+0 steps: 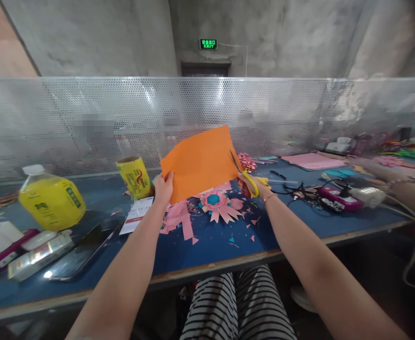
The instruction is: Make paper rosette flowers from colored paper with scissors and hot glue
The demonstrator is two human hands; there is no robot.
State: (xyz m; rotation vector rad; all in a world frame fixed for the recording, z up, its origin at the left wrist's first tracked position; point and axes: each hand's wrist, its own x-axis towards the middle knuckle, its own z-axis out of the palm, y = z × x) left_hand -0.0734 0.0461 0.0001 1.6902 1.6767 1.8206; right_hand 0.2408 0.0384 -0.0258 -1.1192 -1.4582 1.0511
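**Orange paper (200,160) going under the scissors at its right edge**

The orange paper is being held up in the air above the blue surface (207,245), tilted so that its right side is rising toward the perforated screen (87,118). The left hand (164,186) is pinching the sheet's lower left corner, its grip clenched on the paper with the thumb showing on the near face. The right hand (255,185) is grasping the yellow-handled scissors (244,177), fingers through the loops, and the blades are pointing up along the sheet's right edge, touching it or just beside it.

As far as the view shows, the sheet is looking whole: its outline is straight and no slit or loose strip is showing, so the cutting of this piece seems to be barely beginning. Other paper work is lying below it: a pink paper flower (218,204) with a blue centre is sitting on the surface, and pink scraps (179,219) are lying scattered around it. A yellow bottle (51,200), a yellow tape roll (135,175) and a phone (80,255) are lying to the left, well apart from the hands. At the far right another person's arm (394,179) is reaching across the surface, near a pink sheet (311,160)
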